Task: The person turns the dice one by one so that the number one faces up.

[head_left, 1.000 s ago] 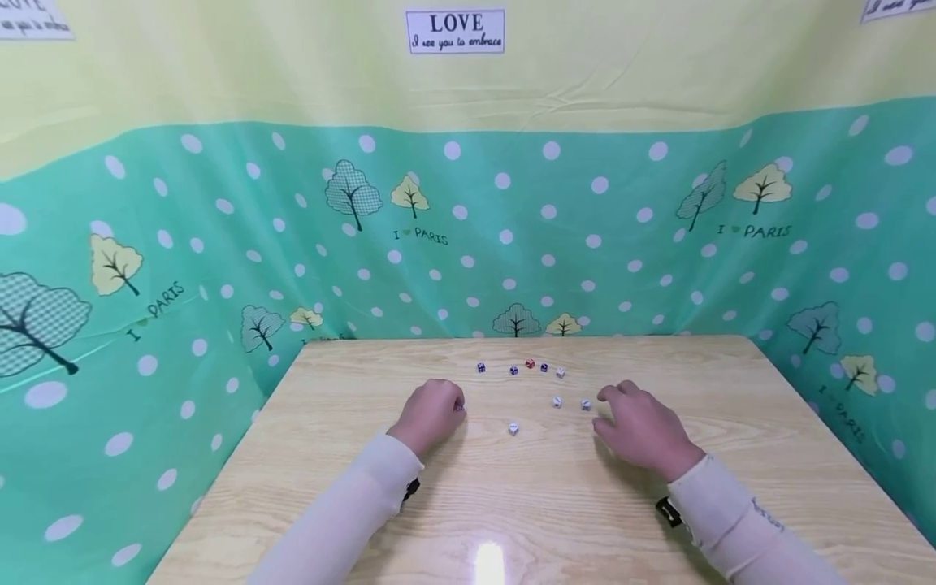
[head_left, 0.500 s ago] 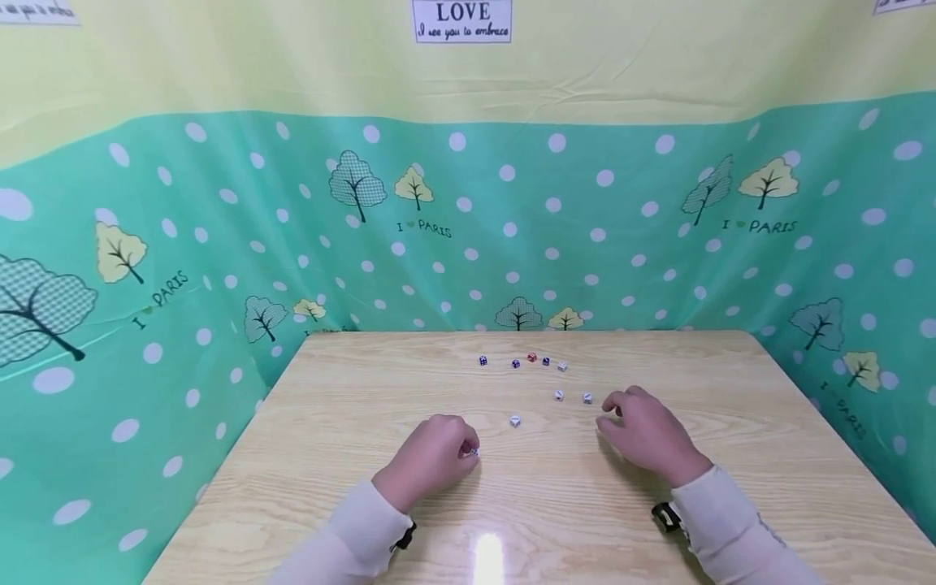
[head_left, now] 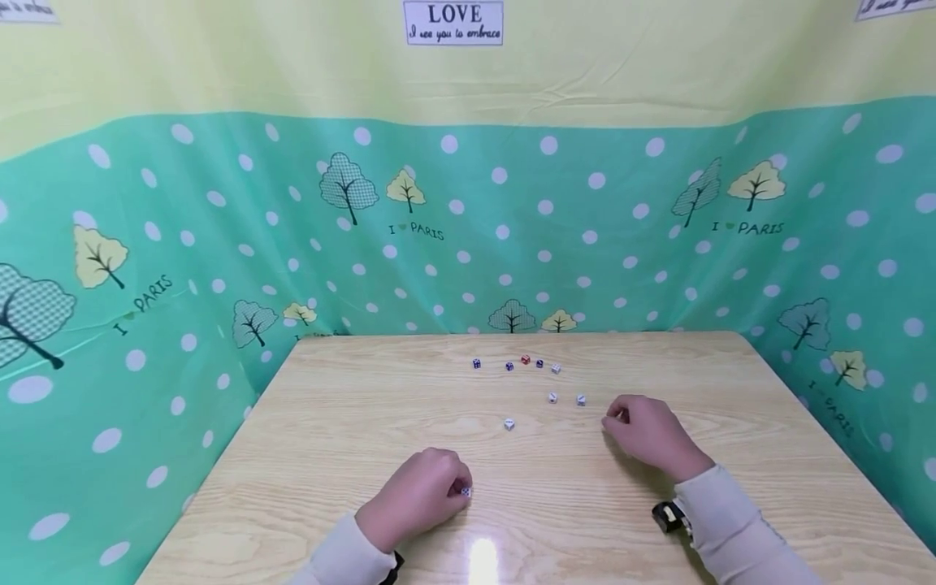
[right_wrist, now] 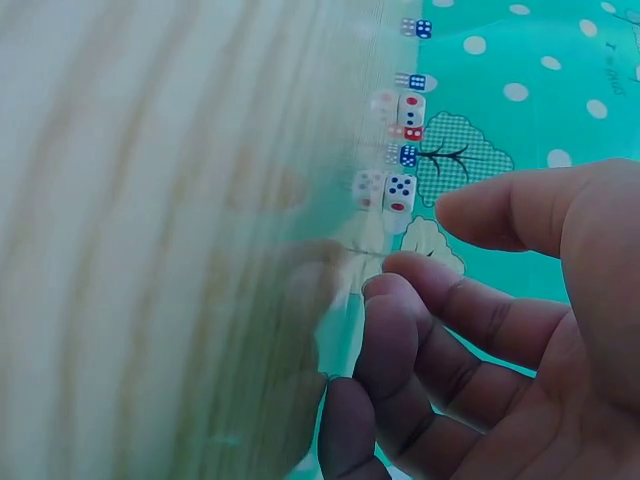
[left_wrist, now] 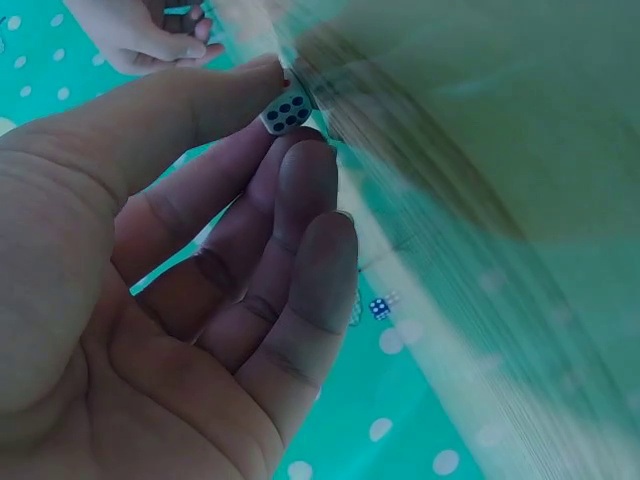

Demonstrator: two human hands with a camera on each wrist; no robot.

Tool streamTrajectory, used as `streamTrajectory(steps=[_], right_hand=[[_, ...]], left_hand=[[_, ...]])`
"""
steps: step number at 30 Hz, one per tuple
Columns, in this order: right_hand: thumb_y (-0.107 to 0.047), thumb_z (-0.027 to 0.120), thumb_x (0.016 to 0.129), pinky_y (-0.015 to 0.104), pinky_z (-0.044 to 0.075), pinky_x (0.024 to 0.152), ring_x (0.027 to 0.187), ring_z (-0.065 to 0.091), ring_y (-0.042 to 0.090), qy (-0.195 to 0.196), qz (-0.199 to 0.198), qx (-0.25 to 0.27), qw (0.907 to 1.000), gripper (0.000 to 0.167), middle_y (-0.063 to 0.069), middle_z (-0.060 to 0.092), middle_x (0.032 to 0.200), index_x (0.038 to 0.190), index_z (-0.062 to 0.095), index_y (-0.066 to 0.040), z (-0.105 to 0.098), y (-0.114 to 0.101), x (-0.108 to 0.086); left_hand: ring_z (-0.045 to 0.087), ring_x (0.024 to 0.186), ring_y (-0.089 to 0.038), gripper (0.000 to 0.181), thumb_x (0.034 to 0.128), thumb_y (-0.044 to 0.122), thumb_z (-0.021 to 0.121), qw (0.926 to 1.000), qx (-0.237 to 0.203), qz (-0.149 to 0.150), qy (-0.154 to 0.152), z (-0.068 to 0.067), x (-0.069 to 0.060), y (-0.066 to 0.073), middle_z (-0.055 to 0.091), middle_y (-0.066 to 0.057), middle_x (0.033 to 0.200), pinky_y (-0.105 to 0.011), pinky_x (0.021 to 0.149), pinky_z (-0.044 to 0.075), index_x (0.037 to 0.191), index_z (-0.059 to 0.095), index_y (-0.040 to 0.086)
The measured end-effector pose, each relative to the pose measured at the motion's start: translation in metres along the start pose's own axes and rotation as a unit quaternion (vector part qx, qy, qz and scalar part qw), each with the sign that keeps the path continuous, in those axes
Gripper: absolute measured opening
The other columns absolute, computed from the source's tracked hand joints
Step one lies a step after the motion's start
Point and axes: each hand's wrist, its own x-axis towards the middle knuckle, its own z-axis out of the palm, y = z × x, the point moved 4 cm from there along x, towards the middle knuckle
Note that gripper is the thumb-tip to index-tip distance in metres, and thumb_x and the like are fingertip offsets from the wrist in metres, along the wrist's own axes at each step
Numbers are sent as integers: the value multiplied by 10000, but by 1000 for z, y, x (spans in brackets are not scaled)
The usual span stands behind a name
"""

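"Head view first: where does the die sit against the left hand?"

"The left hand [head_left: 420, 496] pinches a white die [head_left: 466, 492] at its fingertips, on that hand's right side, over the near part of the table [head_left: 351, 406]. Whether the die touches the wood I can't tell."

"And the nearest loose one?"

"A lone white die [head_left: 509, 424] lies ahead and to the right of the left hand, between the two hands; the left is the nearer. The right hand [head_left: 651, 432] has another, the outer white die [head_left: 581, 400], just beside its fingertips, to the left and slightly farther off. The red die [head_left: 525, 359] stands back in the far row, well apart from both."

"Left wrist view: how is the grip?"

"Thumb and index finger hold the pinched die, a six-dot face toward the camera. It's a cube, so no long axis to line up. The other fingers bend loosely beneath."

"Right wrist view: anything held?"

"Nothing that I can see. The fingers curl loosely, with a gap between thumb and index tips. A five-dot die [right_wrist: 400, 190] shows just past them, not gripped."

"So what would a next move turn on?"

"For the right hand, I'd judge, that short leftward gap; for the left, where its held die meets the table."
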Motion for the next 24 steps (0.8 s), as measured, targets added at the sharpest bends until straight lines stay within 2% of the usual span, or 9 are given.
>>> streamTrajectory(steps=[4,8,15,24], right_hand=[[-214,675,964,318,461,544,610,540,157,-99,74,42,9999,170,13,644,802,1028,728,-66,0,1,3],[-211,677,953,316,458,554,608,542,151,-174,-30,-122,9998,187,11,636,810,1057,723,-62,0,-2,11],[-180,710,916,322,457,596,646,544,160,-297,-269,-472,9981,225,10,637,833,1103,713,-54,-1,-11,33],[-208,788,869,335,472,674,744,555,173,-528,-227,-706,9958,306,5,651,869,1135,725,-69,9,-8,53]], left_hand=[[462,640,24,109,797,94,797,9999,-131,-49,-55,1,-1,-3,601,125,716,-155,610,434,773,765,195],[487,671,40,80,788,139,837,9994,-247,-203,-113,1,-2,-6,627,123,756,-158,643,469,821,783,187],[502,666,35,110,784,109,827,9988,-400,-253,-113,1,-4,-7,635,133,751,-151,623,454,795,793,214],[521,682,20,93,798,138,845,9957,-737,-492,-285,4,-5,-11,620,141,772,-167,640,462,824,799,214]])
